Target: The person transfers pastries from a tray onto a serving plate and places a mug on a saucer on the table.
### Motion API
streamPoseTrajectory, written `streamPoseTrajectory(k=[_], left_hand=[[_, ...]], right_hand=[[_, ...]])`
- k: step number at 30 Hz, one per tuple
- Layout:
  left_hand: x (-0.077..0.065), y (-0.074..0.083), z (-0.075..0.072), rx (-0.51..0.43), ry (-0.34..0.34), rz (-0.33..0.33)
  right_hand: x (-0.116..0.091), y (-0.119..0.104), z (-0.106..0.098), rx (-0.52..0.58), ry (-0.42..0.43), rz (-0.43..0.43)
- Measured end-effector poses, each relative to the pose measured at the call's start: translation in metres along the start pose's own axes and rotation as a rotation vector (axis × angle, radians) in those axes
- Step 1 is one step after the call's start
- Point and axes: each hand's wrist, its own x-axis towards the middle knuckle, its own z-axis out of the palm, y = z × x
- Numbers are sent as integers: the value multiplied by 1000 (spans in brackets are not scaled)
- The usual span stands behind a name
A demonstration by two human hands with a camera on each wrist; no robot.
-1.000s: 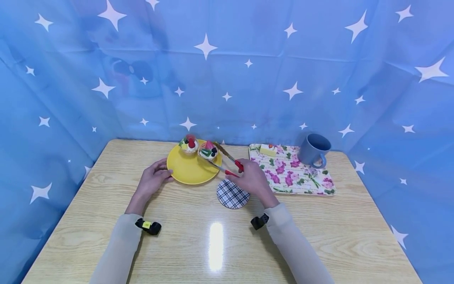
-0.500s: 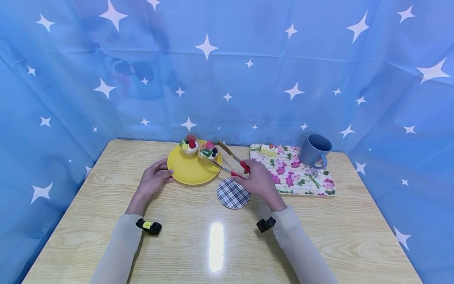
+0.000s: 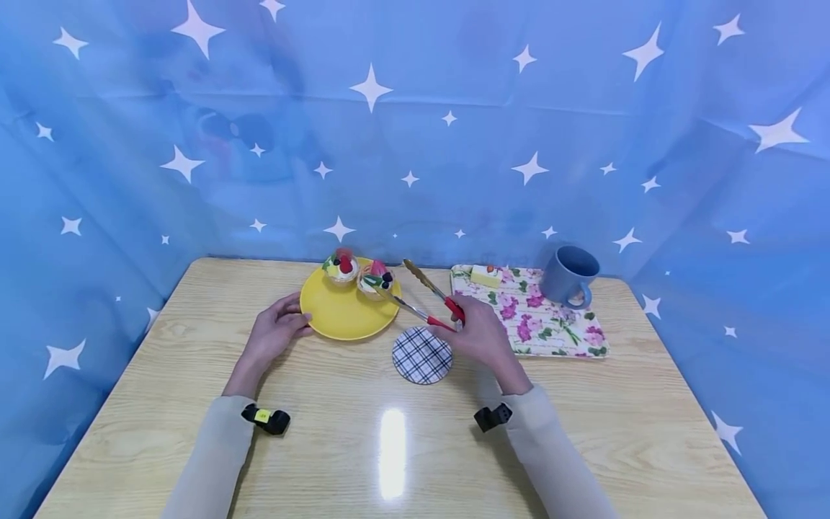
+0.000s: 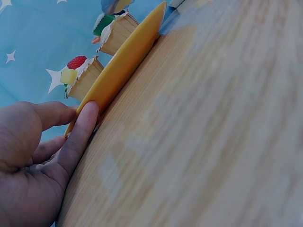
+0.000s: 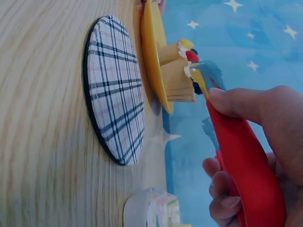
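My left hand (image 3: pixel 275 331) holds the left rim of a yellow plate (image 3: pixel 344 317); in the left wrist view its thumb (image 4: pixel 85 123) lies against the rim. Two cupcakes topped with fruit stand side by side on the plate's far part, a left cupcake (image 3: pixel 340 268) and a right cupcake (image 3: pixel 375 281). My right hand (image 3: pixel 483 328) grips red-handled tongs (image 5: pixel 241 161) with their arms spread apart. One tong tip overlaps the right cupcake in the head view, while the other is off to its right. Nothing shows between the tong tips.
A round plaid coaster (image 3: pixel 421 355) lies below the tongs. To the right, a floral tray (image 3: pixel 551 339) bears a blue mug (image 3: pixel 570 277) and a small yellow cake piece (image 3: pixel 486 276). A blue starry curtain (image 3: pixel 415 137) hangs behind the table (image 3: pixel 324 447).
The tongs have spread around the right cupcake, and my right hand has drawn them back to the right. Both cupcakes stay on the plate; my left hand keeps its hold.
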Motion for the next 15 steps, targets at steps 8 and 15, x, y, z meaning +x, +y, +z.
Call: streamPoseTrajectory(k=[8,15], left_hand=[[-2,1,-4,-19,-3,2],[-2,1,-2,-28,8,-2]], right_hand=[[-7,5,-8,15,29,17],[-11,15,-14,25,62,-7]])
